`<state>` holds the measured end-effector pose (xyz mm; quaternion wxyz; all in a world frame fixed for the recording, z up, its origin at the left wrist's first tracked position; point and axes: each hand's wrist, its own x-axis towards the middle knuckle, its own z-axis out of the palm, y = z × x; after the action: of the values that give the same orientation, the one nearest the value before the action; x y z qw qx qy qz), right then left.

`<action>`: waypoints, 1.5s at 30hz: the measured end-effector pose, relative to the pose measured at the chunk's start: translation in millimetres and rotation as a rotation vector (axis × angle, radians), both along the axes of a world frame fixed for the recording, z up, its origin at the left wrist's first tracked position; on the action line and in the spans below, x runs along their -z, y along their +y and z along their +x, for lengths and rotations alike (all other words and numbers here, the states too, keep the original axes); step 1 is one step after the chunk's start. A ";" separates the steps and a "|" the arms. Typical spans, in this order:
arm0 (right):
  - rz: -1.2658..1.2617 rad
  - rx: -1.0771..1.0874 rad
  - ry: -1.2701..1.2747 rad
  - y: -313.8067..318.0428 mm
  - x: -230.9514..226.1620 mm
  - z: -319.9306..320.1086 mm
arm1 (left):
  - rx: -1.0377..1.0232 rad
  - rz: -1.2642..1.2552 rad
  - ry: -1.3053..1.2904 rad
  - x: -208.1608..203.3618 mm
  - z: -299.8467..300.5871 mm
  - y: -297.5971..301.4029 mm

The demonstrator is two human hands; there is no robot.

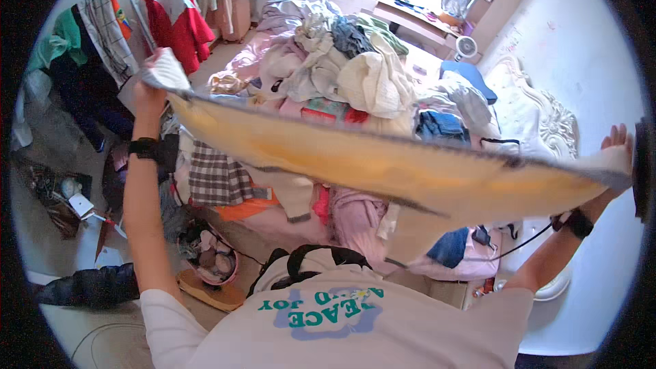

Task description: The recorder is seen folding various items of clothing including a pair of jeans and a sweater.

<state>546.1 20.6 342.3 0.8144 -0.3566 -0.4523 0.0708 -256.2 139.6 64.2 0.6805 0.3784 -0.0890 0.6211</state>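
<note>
A pale cream-yellow garment with dark grey trim point(355, 154) is stretched wide in the air across my view, slightly blurred. My left hand point(152, 90), raised at the left, grips one end, where a whitish ribbed part shows above the fingers. At the far right, my right hand point(613, 147) holds the other end; its fingertips point up and the cloth hides part of the palm. Behind the garment, a big heap of clothes point(328, 61) covers the bed. A brown-and-white checked cloth point(217, 176) and blue denim point(444, 128) lie there too.
At the upper left, a rack holds hanging clothes, among them a red jacket point(176, 24). A basket with small garments point(208, 256) stands on the floor near my left arm. A carved white headboard point(529, 106) is at the right, and a small fan point(466, 46) stands behind the bed.
</note>
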 end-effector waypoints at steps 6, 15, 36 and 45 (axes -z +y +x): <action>-0.425 -0.803 -0.870 77.9 171.6 8.5 | -0.068 -0.260 0.226 -2.3 145.6 12.2; -0.338 -1.628 -1.370 82.4 222.0 -237.3 | -0.107 0.127 0.709 -19.1 272.6 -47.0; -0.396 -1.466 -0.845 169.7 277.6 -308.4 | -0.730 0.304 1.947 72.3 328.4 -105.4; -0.278 -1.322 -0.372 236.5 188.8 -288.7 | -0.818 -0.014 1.979 245.2 324.2 -149.7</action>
<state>257.5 257.2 153.5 0.4562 -0.1138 -0.6931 0.5463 68.0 -10.1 -181.0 0.1925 0.7112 0.6395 0.2195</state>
